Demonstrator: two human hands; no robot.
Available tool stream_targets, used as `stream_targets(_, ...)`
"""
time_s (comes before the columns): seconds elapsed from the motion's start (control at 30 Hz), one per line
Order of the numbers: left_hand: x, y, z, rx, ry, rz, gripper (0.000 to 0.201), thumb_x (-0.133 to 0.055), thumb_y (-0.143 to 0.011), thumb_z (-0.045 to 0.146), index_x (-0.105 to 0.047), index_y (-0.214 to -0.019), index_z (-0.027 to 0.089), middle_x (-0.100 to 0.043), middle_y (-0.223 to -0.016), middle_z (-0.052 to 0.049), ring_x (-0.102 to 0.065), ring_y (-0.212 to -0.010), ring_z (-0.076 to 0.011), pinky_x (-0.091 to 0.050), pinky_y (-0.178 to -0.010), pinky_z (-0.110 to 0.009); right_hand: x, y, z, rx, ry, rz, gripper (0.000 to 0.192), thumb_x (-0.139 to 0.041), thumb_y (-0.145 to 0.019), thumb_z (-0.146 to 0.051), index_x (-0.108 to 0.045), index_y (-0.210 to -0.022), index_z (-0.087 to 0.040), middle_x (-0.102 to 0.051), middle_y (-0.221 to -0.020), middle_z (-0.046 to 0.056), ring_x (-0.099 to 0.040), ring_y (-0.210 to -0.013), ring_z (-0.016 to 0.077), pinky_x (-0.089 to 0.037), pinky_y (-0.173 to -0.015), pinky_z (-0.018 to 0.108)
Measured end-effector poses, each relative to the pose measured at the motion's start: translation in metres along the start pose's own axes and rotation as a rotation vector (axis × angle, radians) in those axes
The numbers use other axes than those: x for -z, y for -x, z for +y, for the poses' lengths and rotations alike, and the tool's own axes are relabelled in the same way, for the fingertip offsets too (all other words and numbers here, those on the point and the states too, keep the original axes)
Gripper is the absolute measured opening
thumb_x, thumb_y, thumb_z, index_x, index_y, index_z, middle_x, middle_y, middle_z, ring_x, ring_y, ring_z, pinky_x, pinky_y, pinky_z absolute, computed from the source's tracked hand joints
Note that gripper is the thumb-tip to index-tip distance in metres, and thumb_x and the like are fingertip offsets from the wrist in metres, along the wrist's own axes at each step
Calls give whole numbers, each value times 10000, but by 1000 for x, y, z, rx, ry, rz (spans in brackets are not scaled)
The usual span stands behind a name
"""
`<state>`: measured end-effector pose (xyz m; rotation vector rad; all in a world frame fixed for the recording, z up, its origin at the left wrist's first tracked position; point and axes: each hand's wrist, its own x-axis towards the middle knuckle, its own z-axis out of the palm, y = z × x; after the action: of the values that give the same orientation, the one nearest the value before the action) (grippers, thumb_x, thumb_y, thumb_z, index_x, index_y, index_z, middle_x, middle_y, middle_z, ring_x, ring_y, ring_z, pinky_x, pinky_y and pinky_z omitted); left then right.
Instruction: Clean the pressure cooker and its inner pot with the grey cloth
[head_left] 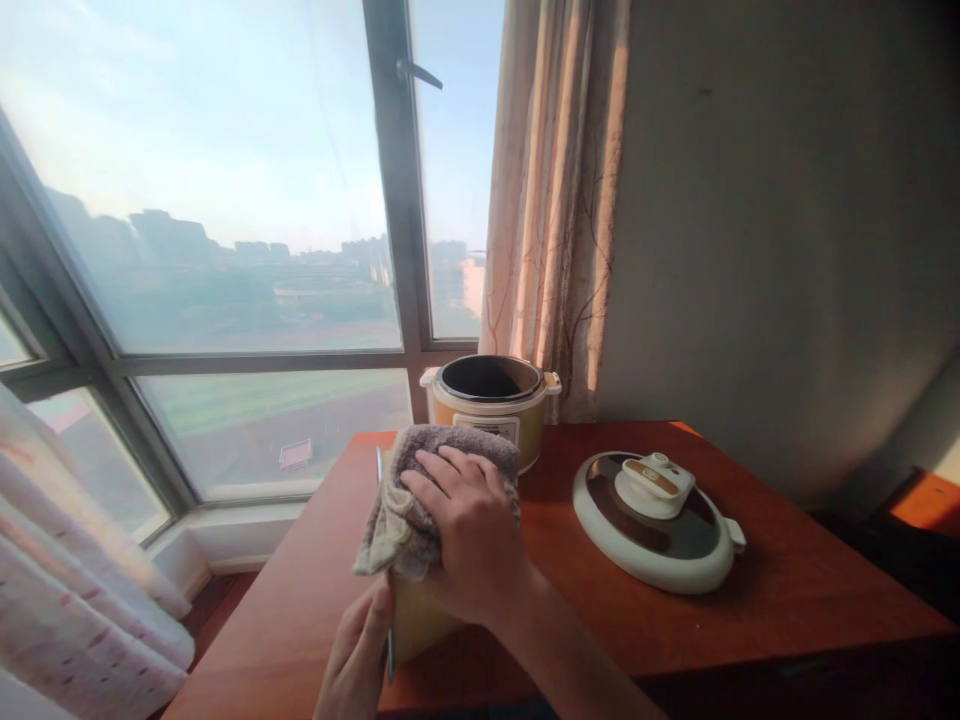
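My left hand (356, 650) grips the thin metal rim of a yellowish cooker inner pot (424, 620), which is turned on its side so the rim shows edge-on. Over the pot's outside lies a grey-brown towel (420, 500), bunched at its left end. My right hand (472, 530) is closed over the towel, pressing it onto the pot with bent fingers. The palm side and most of the pot are hidden. Just beyond stands the pressure cooker body (491, 420), uncovered, with a dark inside and white side handles.
On the right of the reddish-brown table (600, 625) rests the white cooker lid (652, 520) with its dark top and raised knob. A large window (247, 200) and a curtain (555, 200) stand behind. Another curtain (82, 610) hangs at lower left.
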<state>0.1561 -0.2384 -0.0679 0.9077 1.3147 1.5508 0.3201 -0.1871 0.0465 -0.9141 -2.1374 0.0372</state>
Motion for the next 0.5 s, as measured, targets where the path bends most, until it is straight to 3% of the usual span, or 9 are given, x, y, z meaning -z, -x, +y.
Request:
stream_targets(0.1, 1, -3, 12, 7, 1, -30, 643, -734, -618, 772, -762, -820, 163, -768, -844, -104, -687, -967, -328, -591, -849, -390, 9, -28, -4, -54, 12, -83, 444, -628, -792, -338, -632, -1231, -267, -635, -1374, 27, -519, -1258, 263, -346, -1077, 429)
stream_targets(0.23, 4, -9, 11, -15, -60, -72, 675, -661, -638, 829, -763, -802, 182, -775, -886, -112, -679, -1014, -358, -602, -803, -390, 3, -50, 0, -107, 59, -112, 343, -608, -814, -328, -653, -1146, -255, -702, -1211, 43, -584, -1125, 265, -409, -985, 414)
stream_targets(0.37, 17, -10, -14, -37, -245, 10, 735, -631, -573, 890, -752, -765, 192, -767, -862, -119, -674, -1038, -378, -587, -874, -420, -9, -59, 7, -118, 98, -77, 286, -594, -839, -326, -638, -1113, -257, -705, -1165, 42, -590, -1089, 257, -408, -976, 398)
stream_targets(0.5, 30, -6, -44, -131, -319, -43, 704, -619, -635, 860, -746, -802, 188, -768, -986, -130, -662, -1085, -361, -508, -1030, -451, -13, -61, 11, -107, 110, -81, 271, -587, -846, -308, -630, -1108, -254, -699, -1170, 42, -589, -1087, 248, -409, -975, 384)
